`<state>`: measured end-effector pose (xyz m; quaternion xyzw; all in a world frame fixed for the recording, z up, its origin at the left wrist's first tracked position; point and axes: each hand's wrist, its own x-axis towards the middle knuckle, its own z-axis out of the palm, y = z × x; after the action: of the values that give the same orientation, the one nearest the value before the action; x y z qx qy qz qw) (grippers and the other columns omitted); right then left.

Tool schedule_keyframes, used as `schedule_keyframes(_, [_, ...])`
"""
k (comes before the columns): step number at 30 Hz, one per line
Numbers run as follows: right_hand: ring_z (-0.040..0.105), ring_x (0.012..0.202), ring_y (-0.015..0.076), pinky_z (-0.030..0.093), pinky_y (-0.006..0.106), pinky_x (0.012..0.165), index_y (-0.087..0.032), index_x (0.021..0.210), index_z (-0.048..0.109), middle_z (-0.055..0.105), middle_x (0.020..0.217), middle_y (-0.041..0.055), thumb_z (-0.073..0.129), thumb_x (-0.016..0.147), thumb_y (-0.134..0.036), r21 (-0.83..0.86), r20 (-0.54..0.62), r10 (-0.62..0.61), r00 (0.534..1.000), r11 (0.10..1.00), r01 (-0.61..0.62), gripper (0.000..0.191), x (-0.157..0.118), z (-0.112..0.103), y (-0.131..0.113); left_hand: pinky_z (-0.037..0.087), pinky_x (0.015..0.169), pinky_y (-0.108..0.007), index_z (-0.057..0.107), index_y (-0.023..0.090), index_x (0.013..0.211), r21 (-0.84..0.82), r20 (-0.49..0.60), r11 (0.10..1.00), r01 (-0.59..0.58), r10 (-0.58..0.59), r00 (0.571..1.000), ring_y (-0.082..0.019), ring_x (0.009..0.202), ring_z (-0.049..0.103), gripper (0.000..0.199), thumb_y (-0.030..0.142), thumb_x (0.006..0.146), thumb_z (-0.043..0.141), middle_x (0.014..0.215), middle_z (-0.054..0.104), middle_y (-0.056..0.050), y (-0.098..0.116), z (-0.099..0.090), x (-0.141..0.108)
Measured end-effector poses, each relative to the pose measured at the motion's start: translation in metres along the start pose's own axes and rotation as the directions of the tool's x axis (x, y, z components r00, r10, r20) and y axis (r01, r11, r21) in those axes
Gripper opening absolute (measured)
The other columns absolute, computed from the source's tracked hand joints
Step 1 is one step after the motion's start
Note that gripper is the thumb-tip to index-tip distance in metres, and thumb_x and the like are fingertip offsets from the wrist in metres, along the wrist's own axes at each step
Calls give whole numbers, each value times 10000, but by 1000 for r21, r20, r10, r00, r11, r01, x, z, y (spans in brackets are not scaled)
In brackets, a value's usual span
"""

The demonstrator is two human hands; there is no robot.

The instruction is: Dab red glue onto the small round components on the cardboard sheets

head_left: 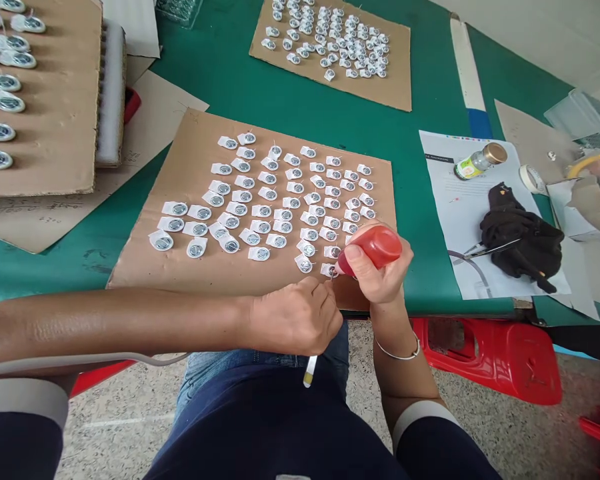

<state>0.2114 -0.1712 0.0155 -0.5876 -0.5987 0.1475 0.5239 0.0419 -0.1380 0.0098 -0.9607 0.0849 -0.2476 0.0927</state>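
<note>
A red squeeze bottle (377, 248) is held in my right hand (383, 277), tilted with its tip down at a small white piece (330, 270) near the front edge of a cardboard sheet (240, 277). My left hand (300, 317) is closed just left of that piece, its fingertips pressed together beside it; what they pinch is too small to make out. A white stick with a yellowish end (310, 372) shows below my left hand. Rows of similar round pieces with white tabs (259, 253) lie on the cardboard.
More pieces cover a cardboard sheet (330, 87) at the back and a raised one (55, 133) at the left. On the right, a glass jar (480, 161), tape roll (532, 179) and black cloth (523, 240) lie on papers. A red stool (510, 363) stands below the table edge.
</note>
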Motion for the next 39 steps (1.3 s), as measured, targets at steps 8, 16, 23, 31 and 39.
schedule_keyframes(8, [522, 575, 133, 437, 319, 535, -181, 674, 561, 558, 628, 15, 648, 726, -266, -6, -11, -37, 999, 999, 37, 132, 2, -1, -2, 415, 508, -288, 557, 94, 742, 20, 3, 1000, 4, -4, 1000, -179, 607, 583, 101, 96, 824, 497, 723, 641, -105, 0, 0, 0])
schedule_keyframes(16, [528, 568, 132, 449, 317, 523, -191, 675, 550, 555, 618, 7, 634, 737, -305, -23, -29, -49, 998, 999, 48, 154, 3, 1, -2, 424, 506, -286, 566, 88, 740, 8, 10, 1000, -2, 2, 1000, -176, 596, 583, 98, 90, 817, 506, 713, 649, -108, -2, -3, 2])
schedule_keyframes(23, [536, 558, 139, 477, 336, 531, -198, 686, 548, 559, 619, 12, 616, 757, -358, -42, -16, -1, 1000, 999, 0, 188, 1, 0, -1, 438, 522, -286, 566, 92, 747, 14, 4, 1000, 4, -4, 1000, -170, 603, 593, 127, 92, 834, 473, 718, 647, -101, -3, -3, 3])
schedule_keyframes(31, [546, 570, 135, 486, 333, 554, -191, 698, 554, 556, 649, 14, 622, 752, -349, -23, -21, 27, 999, 999, -27, 180, 0, 2, 1, 432, 510, -284, 560, 92, 722, 21, -10, 1000, -2, 2, 1000, -176, 582, 592, 132, 79, 825, 479, 686, 642, -91, -4, -4, 3])
schedule_keyframes(39, [536, 571, 139, 481, 335, 561, -190, 701, 552, 545, 635, 16, 618, 754, -379, -59, -35, 47, 998, 997, -49, 207, 1, 1, 1, 442, 516, -288, 555, 98, 711, 13, 10, 1000, -14, 14, 1000, -179, 582, 596, 135, 77, 821, 481, 683, 647, -92, -6, -4, 4])
